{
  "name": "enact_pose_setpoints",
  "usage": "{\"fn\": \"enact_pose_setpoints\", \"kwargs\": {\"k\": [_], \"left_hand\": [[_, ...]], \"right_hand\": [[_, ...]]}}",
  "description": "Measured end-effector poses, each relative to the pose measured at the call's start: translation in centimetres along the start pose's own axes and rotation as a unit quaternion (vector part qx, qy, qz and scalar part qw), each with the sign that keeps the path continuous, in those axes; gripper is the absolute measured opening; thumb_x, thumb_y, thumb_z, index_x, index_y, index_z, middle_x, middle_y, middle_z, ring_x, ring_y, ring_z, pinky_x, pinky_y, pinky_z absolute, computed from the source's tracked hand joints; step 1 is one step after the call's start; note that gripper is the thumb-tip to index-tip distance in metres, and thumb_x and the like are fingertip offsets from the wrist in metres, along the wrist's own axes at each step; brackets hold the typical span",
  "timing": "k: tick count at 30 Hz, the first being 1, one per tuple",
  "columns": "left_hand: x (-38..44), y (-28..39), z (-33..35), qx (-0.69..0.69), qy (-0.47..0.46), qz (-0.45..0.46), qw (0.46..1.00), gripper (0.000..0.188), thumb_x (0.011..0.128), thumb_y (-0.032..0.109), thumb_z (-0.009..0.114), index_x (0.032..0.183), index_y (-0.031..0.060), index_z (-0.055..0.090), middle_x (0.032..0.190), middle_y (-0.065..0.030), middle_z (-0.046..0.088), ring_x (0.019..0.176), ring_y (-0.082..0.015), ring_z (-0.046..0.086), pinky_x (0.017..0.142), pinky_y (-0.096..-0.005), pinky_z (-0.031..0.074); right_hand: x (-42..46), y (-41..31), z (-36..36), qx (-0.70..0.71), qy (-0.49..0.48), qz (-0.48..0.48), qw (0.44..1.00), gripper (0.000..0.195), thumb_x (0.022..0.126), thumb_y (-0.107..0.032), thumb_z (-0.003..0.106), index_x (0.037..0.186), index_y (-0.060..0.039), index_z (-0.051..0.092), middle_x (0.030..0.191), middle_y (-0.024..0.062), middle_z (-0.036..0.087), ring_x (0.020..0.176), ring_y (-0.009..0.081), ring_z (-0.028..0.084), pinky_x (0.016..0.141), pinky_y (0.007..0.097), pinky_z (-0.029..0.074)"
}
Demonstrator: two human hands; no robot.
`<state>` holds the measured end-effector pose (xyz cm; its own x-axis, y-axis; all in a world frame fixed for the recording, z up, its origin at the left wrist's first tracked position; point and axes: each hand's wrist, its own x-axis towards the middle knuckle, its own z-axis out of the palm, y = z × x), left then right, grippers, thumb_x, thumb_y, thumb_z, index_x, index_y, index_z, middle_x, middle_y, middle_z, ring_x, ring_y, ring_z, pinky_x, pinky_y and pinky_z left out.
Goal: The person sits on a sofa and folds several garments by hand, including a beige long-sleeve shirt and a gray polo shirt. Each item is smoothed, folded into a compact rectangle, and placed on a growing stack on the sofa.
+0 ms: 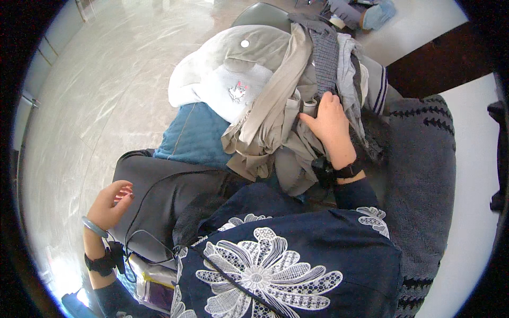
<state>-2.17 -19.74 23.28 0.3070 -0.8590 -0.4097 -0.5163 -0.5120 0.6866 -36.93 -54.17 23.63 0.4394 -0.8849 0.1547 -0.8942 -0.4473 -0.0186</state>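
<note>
My right hand (331,123) lies on a heap of clothes in front of me, thumb spread to the left. Under and around it are a crumpled beige garment (274,119), a dark checked cloth (325,55) and a light grey garment (346,75). Whether the fingers grip any cloth cannot be made out. My left hand (109,203) hovers at the left beside my dark-clad leg (159,190), holding nothing, fingers loosely curled and thumb apart. Beyond the beige garment sits a grey and white plush item (238,75) with a small embroidered animal. Blue fabric (195,133) shows below it.
A dark grey textile cover (421,179) with black patterned bands runs along my right. Packaged items (153,278) lie low at the left, near a black cable (139,206). Glossy marbled floor (119,79) stretches left. More cloth items (358,16) lie at the far right.
</note>
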Motion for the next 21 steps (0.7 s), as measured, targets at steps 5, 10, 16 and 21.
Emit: {"fn": "enact_pose_setpoints", "kwargs": {"k": [5, 10, 16, 21], "left_hand": [[1.8, 1.2, 0.0, -0.019, -0.011, 0.018, 1.000, 0.027, 0.085, 0.013, 0.058, 0.109, 0.0012, 0.056, 0.094, -0.0099, 0.063, 0.090, -0.0187, 0.061, 0.080, -0.0311, 0.049], [-0.2, 4.2, 0.0, -0.013, -0.022, 0.016, 1.000, 0.027, 0.086, 0.013, 0.057, 0.110, 0.0008, 0.055, 0.094, -0.0104, 0.063, 0.090, -0.0186, 0.061, 0.080, -0.0308, 0.049], [-0.4, 2.3, -1.1, -0.002, -0.028, 0.008, 1.000, 0.024, 0.087, 0.013, 0.055, 0.108, 0.0020, 0.056, 0.093, -0.0079, 0.063, 0.086, -0.0152, 0.060, 0.075, -0.0278, 0.048], [-2.0, 3.4, -1.1, -0.043, 0.006, 0.011, 0.999, 0.030, 0.087, 0.014, 0.055, 0.113, 0.0000, 0.053, 0.102, -0.0110, 0.061, 0.092, -0.0179, 0.060, 0.081, -0.0298, 0.048]], "right_hand": [[-0.2, 0.7, 2.6, -0.050, -0.126, -0.001, 0.991, 0.047, 0.069, -0.040, 0.072, 0.091, 0.0007, 0.062, 0.094, 0.0192, 0.062, 0.088, 0.0355, 0.062, 0.074, 0.0424, 0.052], [1.7, 4.5, 1.9, 0.107, -0.083, 0.053, 0.989, 0.035, 0.074, -0.031, 0.055, 0.084, 0.0025, 0.062, 0.088, 0.0250, 0.062, 0.085, 0.0413, 0.060, 0.072, 0.0460, 0.050], [-0.2, 6.8, -12.4, 0.687, 0.273, 0.141, 0.658, 0.020, 0.086, -0.022, 0.056, 0.094, -0.0047, 0.061, 0.090, 0.0078, 0.062, 0.082, 0.0162, 0.059, 0.073, 0.0320, 0.047], [-1.8, -5.2, -24.7, 0.664, 0.392, -0.131, 0.624, 0.027, 0.090, -0.024, 0.047, 0.104, -0.0010, 0.054, 0.099, 0.0119, 0.060, 0.092, 0.0228, 0.059, 0.083, 0.0359, 0.048]]}}
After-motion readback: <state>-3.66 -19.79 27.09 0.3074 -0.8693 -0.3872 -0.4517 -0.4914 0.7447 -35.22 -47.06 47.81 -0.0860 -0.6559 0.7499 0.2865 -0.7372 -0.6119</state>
